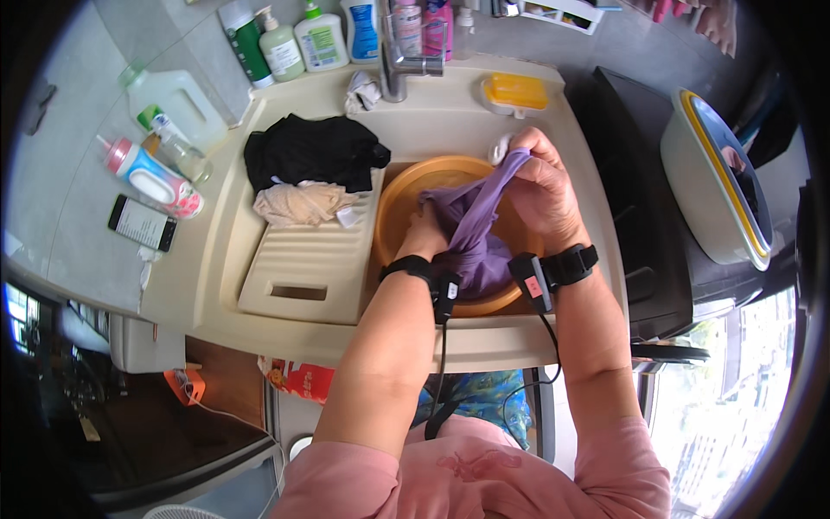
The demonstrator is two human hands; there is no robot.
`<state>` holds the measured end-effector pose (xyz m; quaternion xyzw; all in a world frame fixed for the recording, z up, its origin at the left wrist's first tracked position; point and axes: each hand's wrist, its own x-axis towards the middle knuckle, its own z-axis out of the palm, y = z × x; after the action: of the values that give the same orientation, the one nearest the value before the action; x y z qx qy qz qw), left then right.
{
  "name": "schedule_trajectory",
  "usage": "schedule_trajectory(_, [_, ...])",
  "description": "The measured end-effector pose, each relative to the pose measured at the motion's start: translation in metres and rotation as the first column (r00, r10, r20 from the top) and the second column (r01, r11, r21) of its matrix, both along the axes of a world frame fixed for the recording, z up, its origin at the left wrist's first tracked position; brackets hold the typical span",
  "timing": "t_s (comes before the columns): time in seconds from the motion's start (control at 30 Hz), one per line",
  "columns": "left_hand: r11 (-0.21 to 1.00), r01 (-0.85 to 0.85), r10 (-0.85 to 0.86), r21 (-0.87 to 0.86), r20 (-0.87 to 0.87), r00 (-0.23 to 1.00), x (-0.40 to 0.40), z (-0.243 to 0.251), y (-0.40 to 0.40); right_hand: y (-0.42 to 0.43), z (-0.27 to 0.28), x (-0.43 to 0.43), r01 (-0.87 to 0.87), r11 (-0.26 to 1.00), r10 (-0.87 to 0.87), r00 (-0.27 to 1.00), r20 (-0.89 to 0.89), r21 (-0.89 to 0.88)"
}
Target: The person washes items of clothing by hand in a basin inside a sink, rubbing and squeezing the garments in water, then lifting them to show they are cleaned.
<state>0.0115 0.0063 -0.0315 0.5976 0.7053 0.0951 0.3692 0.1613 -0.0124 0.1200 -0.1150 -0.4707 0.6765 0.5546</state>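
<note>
A purple cloth garment (476, 220) hangs partly lifted over an orange plastic basin (415, 174), its lower part bunched in the basin. My right hand (545, 185) pinches a stretched edge of it above the basin's right side. Inside the basin, my left hand (425, 230) is against the cloth; its fingers are mostly hidden by the folds, so its grip does not show. To the left, a black garment (311, 152) and a beige cloth (301, 202) lie on the ribbed washboard (311, 253) of the sink.
A chrome faucet (392, 71) rises behind the basin. Yellow soap (519, 89) rests in a dish at the back right. Bottles, including a green pump bottle (282, 52), line the back. A phone (141, 222) lies left; a white tub (707, 188) stands right. Cables hang from both wrist devices.
</note>
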Motion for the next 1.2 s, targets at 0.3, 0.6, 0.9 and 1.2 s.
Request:
schedule_trajectory(0.3, [0.906, -0.302, 0.281, 0.297, 0.112, 0.953, -0.011, 0.008, -0.002, 0.009, -0.011, 0.021, 0.122, 0.993, -0.122, 0.984, 0.129, 0.007])
schedule_trajectory(0.6, [0.469, -0.475, 0.247, 0.745, 0.406, 0.88, -0.014, 0.066, 0.007, 0.009, -0.001, 0.034, 0.177, 0.984, -0.177, 0.984, -0.004, 0.0])
schedule_trajectory(0.9, [0.883, -0.173, 0.251, 0.437, -0.126, 0.96, -0.025, 0.036, 0.0, 0.034, -0.09, 0.034, 0.039, 0.838, -0.546, 0.102, 0.832, 0.545])
schedule_trajectory(1.2, [0.986, 0.16, -0.167, -0.048, -0.316, 0.934, -0.015, 0.013, -0.009, 0.004, -0.111, -0.002, -0.321, 0.946, -0.073, -0.361, 0.93, -0.05])
